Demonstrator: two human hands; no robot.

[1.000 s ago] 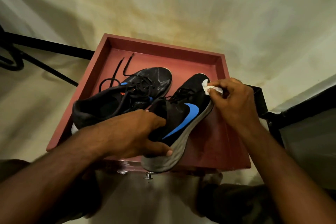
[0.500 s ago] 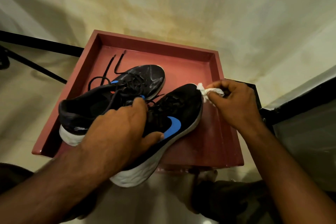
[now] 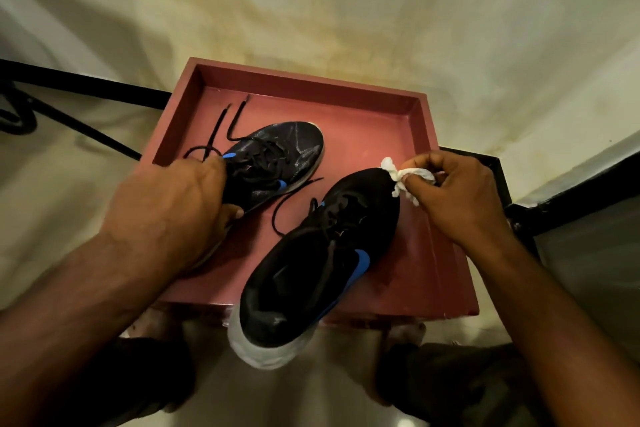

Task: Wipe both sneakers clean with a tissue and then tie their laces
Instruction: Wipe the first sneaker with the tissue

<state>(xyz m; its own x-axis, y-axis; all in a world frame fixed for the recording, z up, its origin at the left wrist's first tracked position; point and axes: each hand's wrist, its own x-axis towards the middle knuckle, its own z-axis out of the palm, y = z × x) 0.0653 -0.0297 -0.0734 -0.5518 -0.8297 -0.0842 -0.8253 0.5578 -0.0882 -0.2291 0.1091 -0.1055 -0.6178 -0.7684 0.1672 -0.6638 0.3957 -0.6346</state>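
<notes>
A person's left hand [image 3: 173,208] curls over the rear half of a dusty black sneaker [image 3: 277,152], fingers wrapped across its collar and thumb against the sole edge, gripping the shoe where it lies in a red-brown wooden tray [image 3: 377,104]. The right hand [image 3: 457,194], held well apart from the left, pinches a crumpled white tissue [image 3: 405,177] between thumb and fingertips; the tissue touches the toe tip of a second black sneaker [image 3: 322,263].

That second sneaker, marked with a blue swoosh on its side, rests diagonally across the tray with its toe pointing away from the camera and toward the right hand. Its pale heel overhangs the tray's near rim. Neither hand holds this shoe; only the tissue meets it. Its upper looks darker and cleaner than the first sneaker's, whose toe carries grey streaks of dust.

Both pairs of black laces [image 3: 228,125] are untied. The loose ends of the left-hand sneaker trail across the tray floor toward its far left corner, while a lace from the nearer shoe loops over the bare tray floor between the two sneakers.

The tray stands before a stained cream wall [image 3: 311,10]. A black metal bar [image 3: 86,83] runs behind its left side, and a dark ledge [image 3: 571,198] borders the right.
</notes>
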